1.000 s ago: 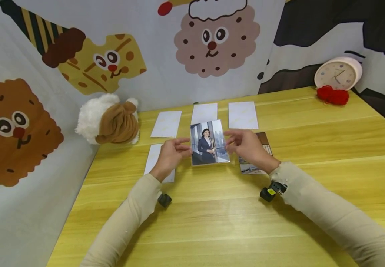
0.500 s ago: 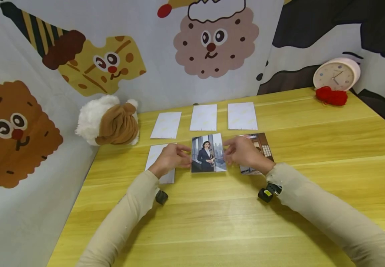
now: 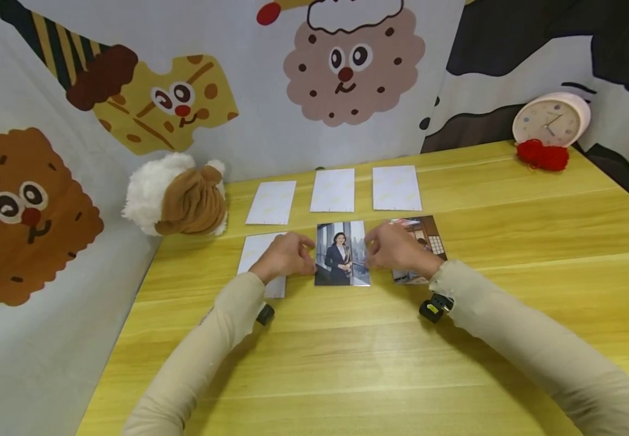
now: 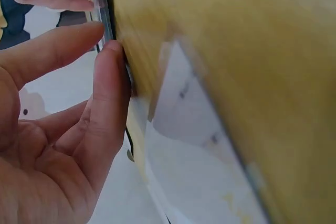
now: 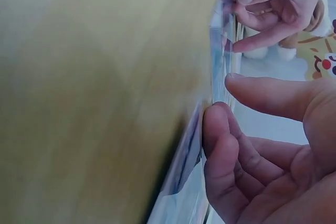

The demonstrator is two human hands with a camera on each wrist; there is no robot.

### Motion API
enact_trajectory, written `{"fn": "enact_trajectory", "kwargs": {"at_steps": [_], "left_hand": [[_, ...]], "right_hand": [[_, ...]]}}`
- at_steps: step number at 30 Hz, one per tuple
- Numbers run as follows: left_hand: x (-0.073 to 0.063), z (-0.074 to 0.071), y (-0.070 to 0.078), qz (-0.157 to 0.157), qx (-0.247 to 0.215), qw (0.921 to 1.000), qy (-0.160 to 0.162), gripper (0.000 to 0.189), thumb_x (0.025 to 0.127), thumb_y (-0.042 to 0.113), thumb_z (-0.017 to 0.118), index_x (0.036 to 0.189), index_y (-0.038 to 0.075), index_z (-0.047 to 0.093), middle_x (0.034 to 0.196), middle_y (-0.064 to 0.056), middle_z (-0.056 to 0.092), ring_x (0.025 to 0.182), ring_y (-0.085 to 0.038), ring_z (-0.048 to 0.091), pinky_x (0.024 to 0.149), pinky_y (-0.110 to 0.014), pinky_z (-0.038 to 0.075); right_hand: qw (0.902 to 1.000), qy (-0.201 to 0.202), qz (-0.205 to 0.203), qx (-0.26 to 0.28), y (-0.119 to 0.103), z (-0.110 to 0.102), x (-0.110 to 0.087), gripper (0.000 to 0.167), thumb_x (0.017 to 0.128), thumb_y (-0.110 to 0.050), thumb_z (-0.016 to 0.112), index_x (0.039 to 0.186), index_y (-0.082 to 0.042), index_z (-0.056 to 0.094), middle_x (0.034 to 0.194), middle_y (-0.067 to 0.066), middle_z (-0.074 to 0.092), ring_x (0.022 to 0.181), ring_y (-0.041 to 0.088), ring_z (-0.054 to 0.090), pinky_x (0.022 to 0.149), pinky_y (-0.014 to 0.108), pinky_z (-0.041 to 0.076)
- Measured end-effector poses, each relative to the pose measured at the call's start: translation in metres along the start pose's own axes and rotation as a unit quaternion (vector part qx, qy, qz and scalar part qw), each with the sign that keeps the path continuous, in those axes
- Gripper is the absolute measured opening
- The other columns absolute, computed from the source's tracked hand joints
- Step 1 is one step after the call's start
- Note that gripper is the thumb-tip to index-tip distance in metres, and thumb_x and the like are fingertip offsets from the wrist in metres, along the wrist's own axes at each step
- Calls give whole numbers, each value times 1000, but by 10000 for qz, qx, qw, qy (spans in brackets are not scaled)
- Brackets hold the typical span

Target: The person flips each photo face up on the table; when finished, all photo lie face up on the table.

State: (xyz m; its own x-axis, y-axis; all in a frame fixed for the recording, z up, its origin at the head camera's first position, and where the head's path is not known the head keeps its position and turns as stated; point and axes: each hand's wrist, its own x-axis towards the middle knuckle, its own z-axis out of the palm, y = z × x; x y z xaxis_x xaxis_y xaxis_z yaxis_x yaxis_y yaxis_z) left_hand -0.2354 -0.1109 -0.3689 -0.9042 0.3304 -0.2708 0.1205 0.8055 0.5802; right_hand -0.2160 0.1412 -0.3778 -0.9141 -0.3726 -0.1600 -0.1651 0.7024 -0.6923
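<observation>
A photo card (image 3: 341, 257) of a standing figure in a dark suit lies face up at the centre of the wooden table. On its left edge, thumb and forefinger of my left hand (image 3: 287, 255) pinch it; my right hand (image 3: 397, 248) pinches the right edge. The left wrist view has the left thumb (image 4: 63, 46) and forefinger meeting at the thin card. Thumb and curled fingers of the right hand (image 5: 262, 150) hold the opposite side in the right wrist view. Beneath my left hand is a white card (image 3: 254, 249); a second photo card (image 3: 431, 233) is partly hidden by my right hand.
Behind lies a row of white cards: left (image 3: 272, 203), middle (image 3: 333, 191) and right (image 3: 396, 188). A white and brown plush toy (image 3: 175, 194) sits at the back left. At the back right stand a round clock (image 3: 551, 121) and red yarn (image 3: 543, 155).
Both hands have brought the suited-figure photo card nearer and down onto the table, between the white card and the other photo card. It has also straightened from a slight tilt.
</observation>
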Motion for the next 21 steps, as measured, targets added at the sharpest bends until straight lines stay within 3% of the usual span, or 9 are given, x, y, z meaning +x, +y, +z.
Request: {"fn": "enact_trajectory", "kwargs": {"at_steps": [3,5,7,10,13,17,21], "left_hand": [[1,1,1,55,159,9999,21,62,77,12,86,133,4,62,85,-2,77,74,-11,67,92,-33,54],[1,2,2,97,214,9997,5,63,77,12,86,134,3,62,84,-2,77,72,-11,67,92,-34,55],[1,3,2,119,222,9997,-30,64,77,12,86,135,3,61,83,-2,76,71,-11,67,93,-35,55],[1,2,1,135,165,9998,-49,65,76,13,86,135,4,60,84,-2,76,72,-11,67,90,-33,55],[1,1,-2,72,-95,9999,-96,64,77,13,86,135,5,61,84,-2,75,72,-12,67,81,-29,54],[3,0,-6,-123,-753,9968,-233,63,78,12,86,136,9,61,86,-5,74,72,-14,67,70,-25,54],[4,-1,-9,-202,-1238,9915,-341,62,79,12,85,136,12,61,89,-7,73,72,-18,67,67,-28,56]], "right_hand": [[9999,-78,2,-66,0,0,1,56,86,-6,75,137,8,56,44,-6,35,41,8,25,42,21,28],[9998,-67,10,-194,0,0,2,58,85,-7,76,137,7,56,44,-6,41,40,8,29,44,22,32],[9993,4,14,-365,1,0,3,60,84,-9,79,137,7,57,51,-5,54,43,7,41,50,25,44],[9982,109,19,-586,2,0,3,62,80,-11,83,135,6,59,69,2,71,55,11,60,72,37,59],[9975,176,13,-686,3,0,4,63,78,-12,85,133,5,60,81,7,76,68,15,68,96,50,56],[9973,208,37,-701,6,0,4,63,76,-14,87,132,2,61,81,6,75,72,15,69,103,51,52],[9975,227,100,-667,7,0,4,65,75,-17,88,132,0,62,82,5,74,74,15,68,88,43,59]]}}
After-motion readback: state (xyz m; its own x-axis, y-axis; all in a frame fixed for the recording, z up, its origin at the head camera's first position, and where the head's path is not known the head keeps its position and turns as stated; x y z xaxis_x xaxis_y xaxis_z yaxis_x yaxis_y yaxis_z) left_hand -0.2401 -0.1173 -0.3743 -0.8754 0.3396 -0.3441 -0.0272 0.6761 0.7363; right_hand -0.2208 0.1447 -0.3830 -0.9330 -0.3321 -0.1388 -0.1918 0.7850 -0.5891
